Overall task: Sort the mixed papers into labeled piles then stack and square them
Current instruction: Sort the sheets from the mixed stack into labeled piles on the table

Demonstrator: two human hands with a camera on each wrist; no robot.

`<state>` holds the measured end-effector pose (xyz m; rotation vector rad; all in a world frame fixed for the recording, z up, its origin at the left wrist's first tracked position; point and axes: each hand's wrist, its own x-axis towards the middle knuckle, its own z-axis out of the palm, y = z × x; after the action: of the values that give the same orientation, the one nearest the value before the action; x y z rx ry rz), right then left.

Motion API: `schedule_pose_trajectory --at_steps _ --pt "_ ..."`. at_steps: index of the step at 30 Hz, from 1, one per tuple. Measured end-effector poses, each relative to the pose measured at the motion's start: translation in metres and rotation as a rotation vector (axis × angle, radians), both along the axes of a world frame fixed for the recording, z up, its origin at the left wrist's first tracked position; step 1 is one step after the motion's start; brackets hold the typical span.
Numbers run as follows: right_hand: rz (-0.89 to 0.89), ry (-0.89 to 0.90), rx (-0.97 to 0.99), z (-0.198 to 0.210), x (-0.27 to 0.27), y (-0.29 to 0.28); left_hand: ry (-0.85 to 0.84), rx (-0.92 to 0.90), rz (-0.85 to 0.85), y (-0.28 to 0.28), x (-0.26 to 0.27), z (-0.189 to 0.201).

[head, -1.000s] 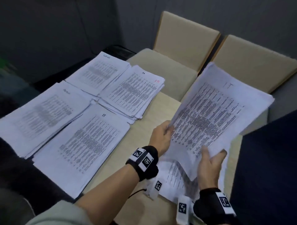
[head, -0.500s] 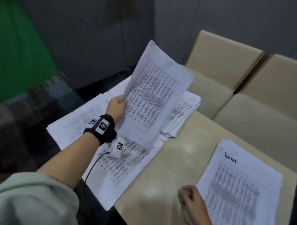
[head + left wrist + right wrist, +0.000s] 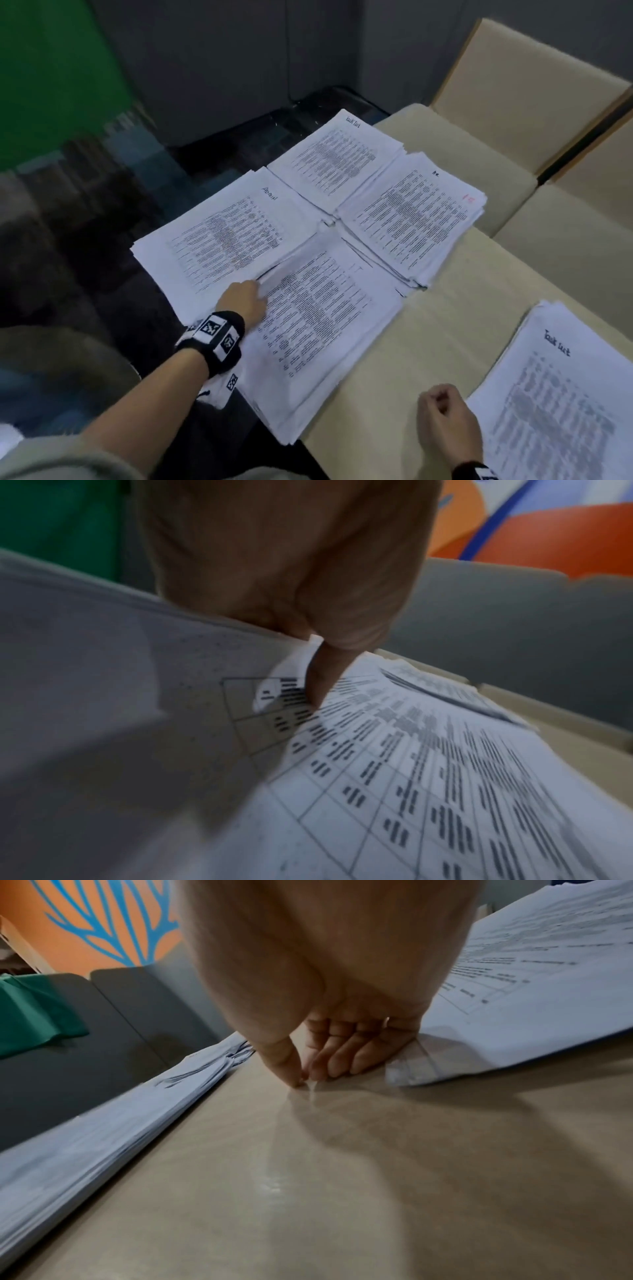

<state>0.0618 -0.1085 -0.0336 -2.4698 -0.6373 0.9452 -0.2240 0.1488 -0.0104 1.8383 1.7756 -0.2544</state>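
A light beige table (image 3: pixel 428 346) is seen, carrying five piles of printed papers. Four piles are laid in a block at its far left end: one headed "Task list" (image 3: pixel 337 156), one beside it toward the far edge (image 3: pixel 411 216), one at the left edge (image 3: pixel 226 233), and a nearer one (image 3: pixel 318 318) overhanging the near edge. A fifth pile (image 3: pixel 561 404) lies apart at the right end.

You have a bare strip of bench (image 3: pixel 455 329) between the four sorted piles (image 3: pixel 342 315) and the right-hand stack (image 3: pixel 555 404) (chairs (image 3: pixel 479 164) block beyond).
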Motion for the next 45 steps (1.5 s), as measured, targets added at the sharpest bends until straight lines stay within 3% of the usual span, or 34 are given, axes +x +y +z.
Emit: schedule_pose_trajectory --at_steps 3,7,12,16,18,21,26,30,36,41,43,45 --pt "-0.024 0.085 0.053 0.003 0.009 -0.005 0.17 0.226 -0.009 -0.013 0.02 0.007" --pt "-0.074 0.063 0.202 0.021 0.041 -0.022 0.035 0.436 -0.086 -0.03 0.075 0.03" --pt "-0.263 -0.152 0.308 0.03 0.113 -0.063 -0.271 0.281 -0.262 -0.077 0.188 0.045" --pt "-0.422 -0.248 0.103 0.015 0.174 -0.099 -0.469 0.047 -0.355 -0.135 0.28 0.031" --pt "-0.478 -0.223 -0.029 0.011 0.191 -0.113 -0.467 -0.017 -0.407 -0.16 0.316 0.019" --pt "-0.465 -0.142 -0.057 0.006 0.2 -0.124 -0.393 -0.073 -0.476 -0.187 0.354 0.005" --pt "-0.573 -0.125 -0.095 0.004 0.211 -0.133 -0.288 -0.042 -0.524 -0.2 0.38 -0.008" --pt "-0.608 -0.101 0.0 0.002 0.218 -0.137 -0.242 0.029 -0.492 -0.196 0.385 -0.012" --pt "-0.691 -0.207 0.226 0.004 0.222 -0.137 -0.256 0.077 -0.424 -0.189 0.389 -0.012" --pt "-0.714 -0.321 0.291 0.007 0.219 -0.146 -0.275 0.062 -0.365 -0.186 0.39 -0.014" --pt "-0.744 -0.381 0.331 0.011 0.216 -0.151 -0.26 0.085 -0.39 -0.182 0.39 -0.013" --pt "-0.78 -0.326 0.443 0.014 0.214 -0.153 -0.173 0.15 -0.504 -0.178 0.388 -0.009"
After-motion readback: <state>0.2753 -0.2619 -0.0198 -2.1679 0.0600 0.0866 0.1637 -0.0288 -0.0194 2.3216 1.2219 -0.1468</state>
